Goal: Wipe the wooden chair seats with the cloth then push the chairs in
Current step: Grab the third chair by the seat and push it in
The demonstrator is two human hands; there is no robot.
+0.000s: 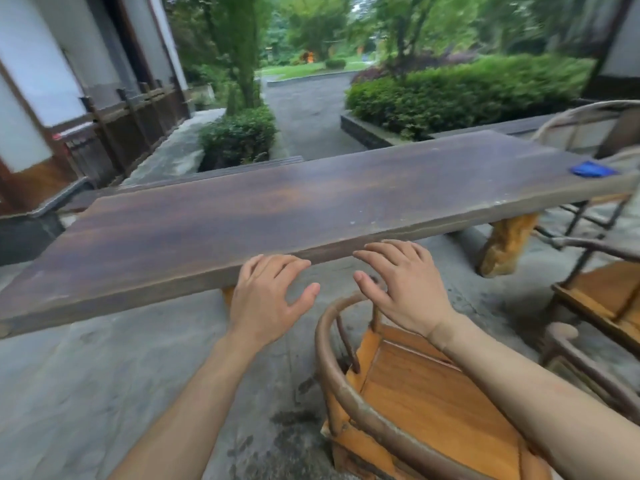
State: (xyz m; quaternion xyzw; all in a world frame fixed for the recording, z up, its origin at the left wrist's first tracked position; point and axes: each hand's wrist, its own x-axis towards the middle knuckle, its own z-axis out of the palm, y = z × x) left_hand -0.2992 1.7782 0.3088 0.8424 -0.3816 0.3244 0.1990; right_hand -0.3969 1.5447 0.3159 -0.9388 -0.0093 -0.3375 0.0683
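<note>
Counter [311, 199], a long dark wooden slab on stump legs, runs across the view, its top bare except for the blue cloth [593, 169] lying near its far right end, well away from both hands. Below its near edge stands the nearest wooden chair [426, 396], with a curved rail and a golden seat, standing clear of the counter on the stone floor. A second chair [602, 299] sits to the right, and a third [588, 133] stands at the right end beyond the cloth. The left hand [266, 299] hovers open, fingers [277, 265] spread and holding nothing, just before the counter's edge. The right hand [405, 289] is likewise open and empty, its palm over the top of the nearest chair's rail; whether it touches the rail cannot be told. Since neither hand carries the cloth, the step in hand looks like handling the chair rather than wiping. Pushing it in calls for a grasp on the rail and a straight shove toward the counter; if the seat is unwiped, the cloth must be fetched first.
</note>
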